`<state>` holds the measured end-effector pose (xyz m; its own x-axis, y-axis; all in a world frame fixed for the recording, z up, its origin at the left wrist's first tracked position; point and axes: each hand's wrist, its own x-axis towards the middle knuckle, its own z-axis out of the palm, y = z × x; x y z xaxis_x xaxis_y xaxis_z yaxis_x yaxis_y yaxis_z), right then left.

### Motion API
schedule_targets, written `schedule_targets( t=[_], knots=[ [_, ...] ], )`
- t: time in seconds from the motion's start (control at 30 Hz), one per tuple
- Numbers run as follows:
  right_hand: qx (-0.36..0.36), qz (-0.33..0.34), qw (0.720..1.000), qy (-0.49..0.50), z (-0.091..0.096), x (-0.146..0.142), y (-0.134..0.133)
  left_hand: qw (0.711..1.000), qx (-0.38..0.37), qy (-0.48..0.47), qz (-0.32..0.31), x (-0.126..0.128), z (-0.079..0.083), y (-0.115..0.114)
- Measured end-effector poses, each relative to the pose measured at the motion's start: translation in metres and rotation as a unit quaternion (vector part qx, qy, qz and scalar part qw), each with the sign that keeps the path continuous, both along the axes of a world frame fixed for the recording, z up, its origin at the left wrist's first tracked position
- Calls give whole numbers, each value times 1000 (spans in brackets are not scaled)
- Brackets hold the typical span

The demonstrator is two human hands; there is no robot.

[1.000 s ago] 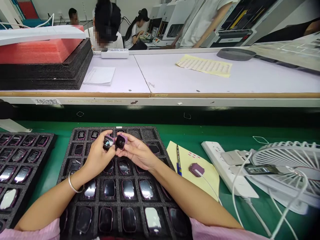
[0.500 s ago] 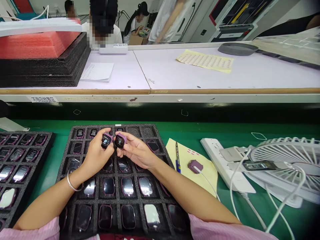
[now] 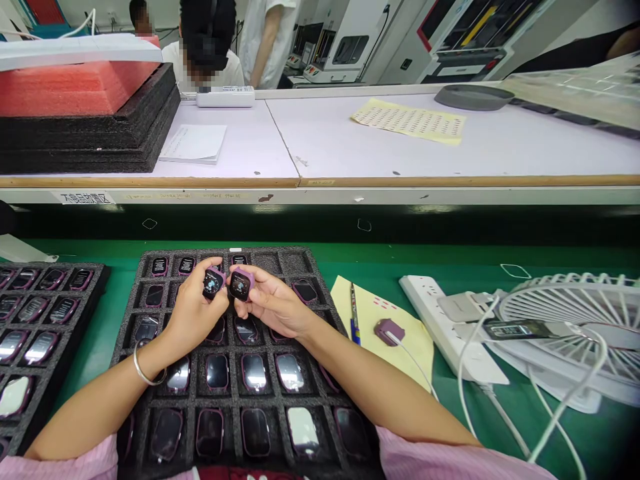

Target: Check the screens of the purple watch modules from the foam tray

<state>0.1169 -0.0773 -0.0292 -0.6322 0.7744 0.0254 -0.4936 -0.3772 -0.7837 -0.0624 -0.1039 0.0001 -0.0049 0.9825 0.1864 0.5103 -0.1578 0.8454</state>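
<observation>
My left hand holds a small purple smartwatch body with a lit screen, face up. My right hand holds a second purple watch body, also lit, right beside the first so the two nearly touch. Both hands hover over the far half of a black foam tray whose cells hold several dark-screened watch bodies. A silver bangle sits on my left wrist.
A second foam tray of watches lies at the left. To the right are a yellow paper with a pen and a purple charger puck, a white power strip and a white fan. People work behind the raised white bench.
Both hands stay almost still with the two watches held side by side; the view shifted slightly. A person in the background walked left.
</observation>
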Motion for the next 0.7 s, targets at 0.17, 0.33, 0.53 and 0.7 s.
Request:
schedule_targets(
  t=[0.17,0.33,0.53,0.7],
  knots=[
    [-2,3,1000,10,-2,0,1,1000,9,-11,-3,0,0,-1],
    [9,16,1000,23,-3,1,0,1000,23,-1,4,0,1,0],
    [6,7,1000,22,-3,1,0,1000,9,-18,6,1,2,-1],
    [17,16,999,40,-4,2,2,1000,16,-20,1,1,2,-2]
  ],
)
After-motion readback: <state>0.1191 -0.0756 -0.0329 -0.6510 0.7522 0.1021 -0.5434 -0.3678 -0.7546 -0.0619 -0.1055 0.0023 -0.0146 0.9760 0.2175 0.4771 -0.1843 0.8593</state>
